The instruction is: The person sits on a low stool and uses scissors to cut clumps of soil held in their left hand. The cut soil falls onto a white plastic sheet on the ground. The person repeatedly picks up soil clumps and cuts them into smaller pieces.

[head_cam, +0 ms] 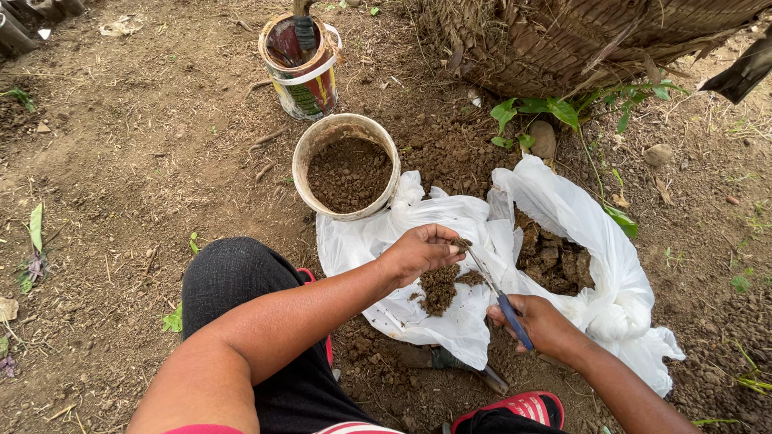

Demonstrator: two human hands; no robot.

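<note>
I see my left hand (418,253) hanging over the white plastic sheet (450,217), its fingers (438,235) curled together around a small clump of soil (461,243), palm turned down. My right hand (537,321) sits lower, near the sheet's front edge, fingers clamped on the blue handle of a knife (503,301) whose thin blade slants up until its tip meets the clump. Just below my left hand a little pile of loose soil (438,288) lies on the sheet. To the right, the sheet bunches up around bigger clods (553,259). Beyond my left hand a pale bucket (346,173) stands on the ground, touching the sheet's far edge and partly filled with soil. Behind it stands a red tin (299,68) with a tool handle sticking out. A woven basket (563,40) stands at the top right, green leaves (535,108) at its foot. My knee in dark cloth (241,281) is at the lower left.
</note>
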